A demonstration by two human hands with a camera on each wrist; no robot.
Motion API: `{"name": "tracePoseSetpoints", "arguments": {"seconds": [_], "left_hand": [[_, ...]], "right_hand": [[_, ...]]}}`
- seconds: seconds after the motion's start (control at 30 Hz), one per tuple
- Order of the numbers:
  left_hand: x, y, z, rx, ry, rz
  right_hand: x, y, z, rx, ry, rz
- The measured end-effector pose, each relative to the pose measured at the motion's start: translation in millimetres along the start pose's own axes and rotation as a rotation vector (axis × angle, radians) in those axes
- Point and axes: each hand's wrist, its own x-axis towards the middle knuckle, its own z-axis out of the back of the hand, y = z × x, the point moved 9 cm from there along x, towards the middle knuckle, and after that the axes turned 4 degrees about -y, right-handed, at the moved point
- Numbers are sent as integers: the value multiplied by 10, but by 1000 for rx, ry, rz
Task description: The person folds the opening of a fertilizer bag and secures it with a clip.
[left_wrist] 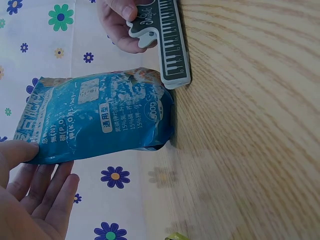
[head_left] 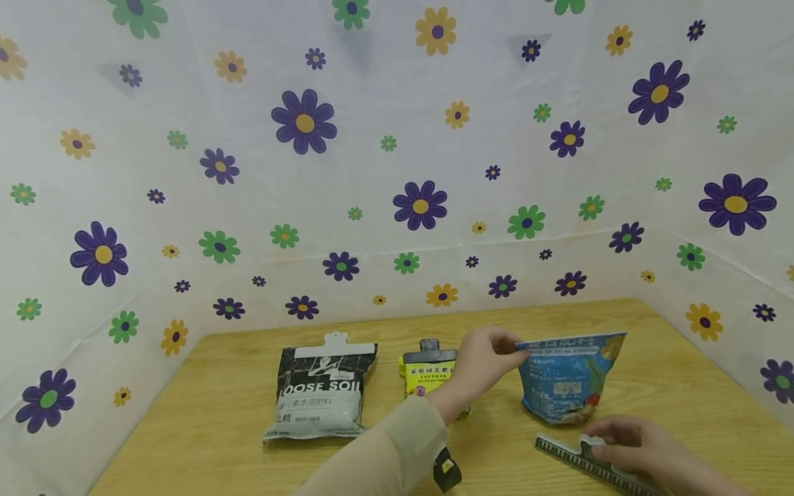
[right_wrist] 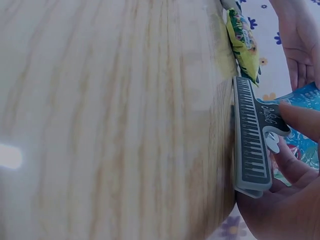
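A blue fertilizer bag [head_left: 564, 379] stands upright on the wooden table at the right. My left hand [head_left: 480, 362] pinches the top left corner of the bag between thumb and fingers, as the left wrist view also shows [left_wrist: 37, 187]. My right hand [head_left: 645, 448] grips the handle of a black and white bag clip [left_wrist: 172, 47] printed with piano keys and the word "Music". The long clip lies low, close to the tabletop, in front of the bag and apart from its top edge. In the right wrist view, thumb and fingers are on opposite sides of the clip's handle [right_wrist: 270, 117].
Left on the table [head_left: 205, 413] stands a black and grey soil bag [head_left: 319, 406] with a white clip [head_left: 336, 344] on top. A yellow bag [head_left: 428, 375] with a dark clip [head_left: 429, 352] stands behind my left forearm. Flowered cloth [head_left: 372, 172] encloses the table's back and sides.
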Motion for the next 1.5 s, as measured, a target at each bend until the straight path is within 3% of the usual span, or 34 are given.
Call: {"name": "tracePoseSetpoints", "arguments": {"seconds": [0.5,0.77,0.97,1.1,1.23,1.5], "left_hand": [[1,-14,4,2,-5,-11],[-5,-13,7,10,-2,-12],[-4,-12,6,17,-4,-14],[-5,-15,4,21,-5,-15],[-10,-24,5,24,-4,-18],[-11,-24,5,19,-1,-19]], "right_hand": [[0,71,60,-22,-78,-50],[139,-172,180,63,-43,-84],[280,-396,291,95,-75,-94],[196,-204,265,65,-114,-104],[45,138,212,-4,-158,-94],[101,120,300,-1,-125,-72]]}}
